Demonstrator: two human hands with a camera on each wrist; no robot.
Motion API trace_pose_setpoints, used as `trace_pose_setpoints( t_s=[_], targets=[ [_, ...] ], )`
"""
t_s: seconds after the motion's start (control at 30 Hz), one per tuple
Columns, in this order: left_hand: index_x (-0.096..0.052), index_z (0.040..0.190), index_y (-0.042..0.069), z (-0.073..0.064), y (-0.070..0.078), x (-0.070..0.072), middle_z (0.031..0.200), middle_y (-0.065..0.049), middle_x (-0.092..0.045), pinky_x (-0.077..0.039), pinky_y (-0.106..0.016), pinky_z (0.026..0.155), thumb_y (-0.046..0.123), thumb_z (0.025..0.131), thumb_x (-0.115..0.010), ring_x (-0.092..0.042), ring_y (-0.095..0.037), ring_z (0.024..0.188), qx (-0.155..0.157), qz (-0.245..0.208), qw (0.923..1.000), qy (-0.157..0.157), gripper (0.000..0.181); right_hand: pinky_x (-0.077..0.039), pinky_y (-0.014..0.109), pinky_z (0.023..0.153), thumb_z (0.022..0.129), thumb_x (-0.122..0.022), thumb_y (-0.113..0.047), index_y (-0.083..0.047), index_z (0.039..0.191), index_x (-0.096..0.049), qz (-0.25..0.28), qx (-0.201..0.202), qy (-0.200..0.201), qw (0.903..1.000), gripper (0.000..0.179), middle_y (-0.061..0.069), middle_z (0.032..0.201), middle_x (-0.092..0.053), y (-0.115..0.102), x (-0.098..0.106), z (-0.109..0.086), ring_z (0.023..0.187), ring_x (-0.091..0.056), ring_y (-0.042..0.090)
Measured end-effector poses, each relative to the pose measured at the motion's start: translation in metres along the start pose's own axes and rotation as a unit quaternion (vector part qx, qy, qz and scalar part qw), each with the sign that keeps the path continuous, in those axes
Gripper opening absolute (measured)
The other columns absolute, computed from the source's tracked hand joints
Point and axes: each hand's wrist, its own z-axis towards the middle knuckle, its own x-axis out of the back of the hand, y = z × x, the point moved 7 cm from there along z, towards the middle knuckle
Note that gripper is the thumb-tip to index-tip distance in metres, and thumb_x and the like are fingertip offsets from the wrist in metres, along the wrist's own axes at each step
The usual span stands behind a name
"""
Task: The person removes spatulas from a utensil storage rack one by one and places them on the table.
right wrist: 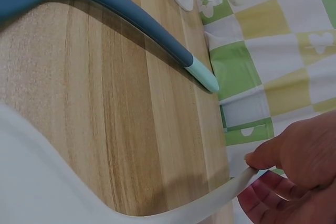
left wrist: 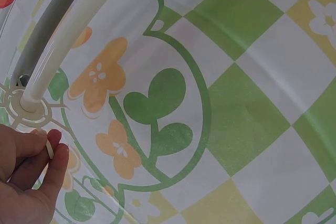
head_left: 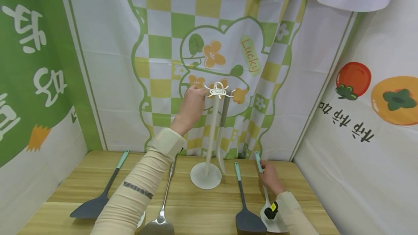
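A white utensil stand [head_left: 212, 137] with a ring of hooks [head_left: 218, 91] on top stands at the back of the table. My left hand [head_left: 192, 106] is at this ring; in the left wrist view its thumb and fingers pinch the tip of one hook [left wrist: 50, 149]. From another hook hangs a utensil with a grey handle [head_left: 225, 110] and a pale lower end. At the right, my right hand [head_left: 271, 177] pinches the handle of a white spatula [right wrist: 194, 209] with a teal grip [head_left: 258, 160]. The spatula's broad head points to the table's front.
A dark spatula [head_left: 241, 193] with a teal handle end lies left of the white one. Another dark spatula [head_left: 94, 206] lies at the left, and a metal ladle-like utensil [head_left: 160, 224] near the middle front. Patterned cloth [head_left: 160, 46] hangs behind the wooden table [head_left: 186, 209].
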Motion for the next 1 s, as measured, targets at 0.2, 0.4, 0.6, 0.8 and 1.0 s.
trace_pose_setpoints(
  t_s=[0.2, 0.4, 0.6, 0.8, 1.0],
  targets=[
    [-0.077, 0.104, -0.002, 0.0, 0.0, 0.0, 0.104, -0.017, -0.077, -0.06, -0.042, 0.091, -0.015, 0.094, -0.055, -0.069, -0.037, 0.098, -0.005, 0.002, 1.0, 0.001, 0.028, -0.058, 0.046, 0.07, 0.072, -0.063, 0.016, 0.017, 0.113, -0.062, -0.012, 0.005, -0.014, 0.9998, 0.041, 0.031, 0.093, -0.068, 0.0, -0.002, -0.003, 0.089, -0.066, 0.046],
    [-0.078, 0.102, -0.002, 0.0, 0.001, 0.001, 0.102, -0.016, -0.077, -0.06, -0.042, 0.089, -0.015, 0.094, -0.054, -0.069, -0.037, 0.097, -0.005, 0.009, 0.9999, 0.003, 0.028, -0.059, 0.05, 0.079, 0.075, -0.063, 0.016, 0.021, 0.126, -0.056, -0.02, -0.028, -0.039, 0.9987, 0.052, 0.035, 0.103, -0.067, 0.002, -0.007, -0.006, 0.099, -0.066, 0.048],
    [-0.078, 0.103, -0.001, 0.0, 0.001, -0.001, 0.104, -0.015, -0.077, -0.059, -0.042, 0.09, -0.015, 0.093, -0.056, -0.069, -0.036, 0.097, -0.007, 0.017, 0.9998, 0.0, 0.027, -0.058, 0.049, 0.079, 0.076, -0.064, 0.015, 0.017, 0.118, -0.063, -0.025, -0.048, -0.057, 0.9969, 0.042, 0.032, 0.104, -0.068, 0.005, -0.011, -0.009, 0.098, -0.065, 0.044],
    [-0.078, 0.101, -0.001, -0.001, 0.0, -0.001, 0.101, -0.016, -0.077, -0.06, -0.042, 0.09, -0.015, 0.093, -0.057, -0.069, -0.037, 0.096, -0.009, 0.013, 0.9998, 0.008, 0.026, -0.057, 0.048, 0.08, 0.072, -0.063, 0.015, 0.016, 0.114, -0.065, -0.036, -0.058, -0.073, 0.995, 0.042, 0.03, 0.103, -0.069, 0.006, -0.013, -0.01, 0.094, -0.064, 0.037],
    [-0.077, 0.101, -0.002, 0.0, 0.0, -0.001, 0.102, -0.016, -0.077, -0.059, -0.042, 0.091, -0.015, 0.093, -0.057, -0.07, -0.035, 0.095, -0.012, 0.012, 0.9998, 0.012, 0.025, -0.058, 0.05, 0.086, 0.074, -0.062, 0.016, 0.022, 0.121, -0.06, -0.031, -0.07, -0.09, 0.9929, 0.048, 0.035, 0.109, -0.067, 0.006, -0.016, -0.012, 0.104, -0.065, 0.044]
  ],
)
